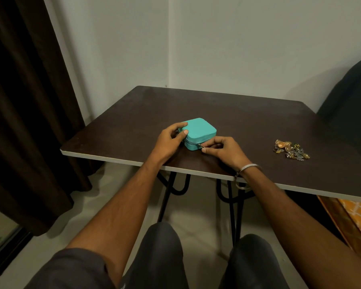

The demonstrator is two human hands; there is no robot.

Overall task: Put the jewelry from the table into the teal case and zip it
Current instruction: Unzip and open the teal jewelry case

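Note:
The teal case [199, 131] lies closed on the dark table [227, 113], near its front edge. My left hand [169, 140] grips the case's left side, thumb on the lid. At the case's front right corner, my right hand [223, 151] pinches the small metal zipper pull [201, 146] between thumb and forefinger. A heap of gold and silver jewelry [291, 150] rests on the table to the right, about a hand's width beyond my right hand.
The table stands against a white wall, with black metal legs [167, 197] below. A dark curtain [25, 101] hangs at the left. A dark rounded object [350, 94] sits at the far right, and orange patterned cloth [356, 211] shows under the table's right edge.

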